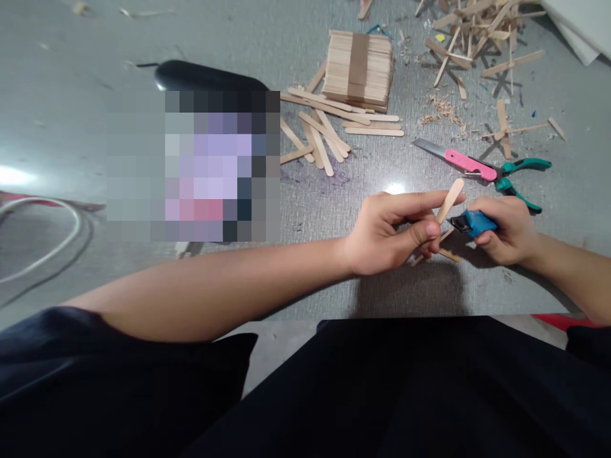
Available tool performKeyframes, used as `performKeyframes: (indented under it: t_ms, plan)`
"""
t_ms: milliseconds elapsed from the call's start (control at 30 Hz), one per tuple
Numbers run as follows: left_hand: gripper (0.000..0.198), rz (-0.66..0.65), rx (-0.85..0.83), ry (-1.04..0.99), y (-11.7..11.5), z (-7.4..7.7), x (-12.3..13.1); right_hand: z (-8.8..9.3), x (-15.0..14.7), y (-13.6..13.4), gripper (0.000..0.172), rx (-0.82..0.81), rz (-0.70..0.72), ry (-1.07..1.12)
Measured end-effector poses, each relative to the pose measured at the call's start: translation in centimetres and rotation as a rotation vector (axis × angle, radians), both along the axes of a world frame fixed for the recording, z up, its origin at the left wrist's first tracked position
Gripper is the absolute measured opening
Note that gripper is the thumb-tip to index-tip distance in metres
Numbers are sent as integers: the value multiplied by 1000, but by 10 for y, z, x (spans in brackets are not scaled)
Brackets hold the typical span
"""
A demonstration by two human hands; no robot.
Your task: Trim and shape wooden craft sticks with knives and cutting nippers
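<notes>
My left hand (394, 232) is closed, pinching a wooden craft stick (451, 198) that tilts up between thumb and fingers. Just below that hand other craft sticks (449, 254) show; whether they are joined to the pinched one I cannot tell. My right hand (508, 229) is wrapped round a blue tool with a black end (477, 222), its black end pointing at the stick and close to my left fingertips. The tool's exact kind is partly hidden by the fingers. Beyond my hands lie a pink utility knife (470, 164) and green-handled pliers (525, 166).
A banded bundle of craft sticks (338, 70) stands at the back, with loose sticks (329, 130) before it. Crossed stick pieces (482, 32) and wood shavings (443, 111) lie at the back right. A dark object (210, 75), partly blurred out, and a white cable (79, 222) are at left.
</notes>
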State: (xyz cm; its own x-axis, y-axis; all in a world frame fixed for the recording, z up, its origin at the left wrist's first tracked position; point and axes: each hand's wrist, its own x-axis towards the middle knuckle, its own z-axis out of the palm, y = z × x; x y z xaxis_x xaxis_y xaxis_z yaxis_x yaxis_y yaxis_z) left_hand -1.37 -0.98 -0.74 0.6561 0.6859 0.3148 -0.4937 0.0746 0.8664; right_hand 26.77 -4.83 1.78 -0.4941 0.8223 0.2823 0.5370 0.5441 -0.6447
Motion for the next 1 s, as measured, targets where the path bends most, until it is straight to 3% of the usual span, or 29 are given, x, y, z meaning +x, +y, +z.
performKeyframes:
  t_ms: [467, 733, 1000]
  plan:
    - [41, 25, 57, 63, 0, -4, -3, 3, -2, 0, 62, 19, 17, 0]
    - [39, 193, 415, 140, 1, -1, -9, 0, -1, -4, 66, 29, 11, -27]
    - [42, 403, 657, 140, -3, -6, -2, 1, 1, -6, 69, -34, 26, -69]
